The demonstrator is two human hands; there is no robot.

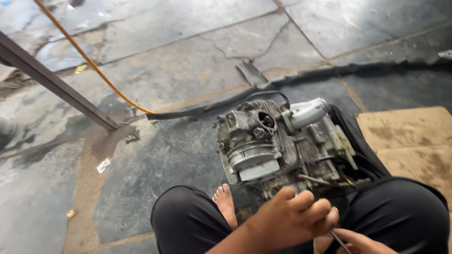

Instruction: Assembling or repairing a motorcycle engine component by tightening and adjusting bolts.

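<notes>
Squatting on the stone floor, engine parked between the knees, close for reach. Left hand curled shut against engine's near edge, bracing it. Right hand pinching a thin tool, low at frame's edge.

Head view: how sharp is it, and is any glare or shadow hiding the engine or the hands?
Head view: daylight is even, no hard shadows. The engine is fairly sharp, its pale cover bright but readable. The wet floor shows soft sheen, no blinding glare. The left hand is slightly blurred; the right hand and thin tool are cut by the frame's bottom edge.
</notes>
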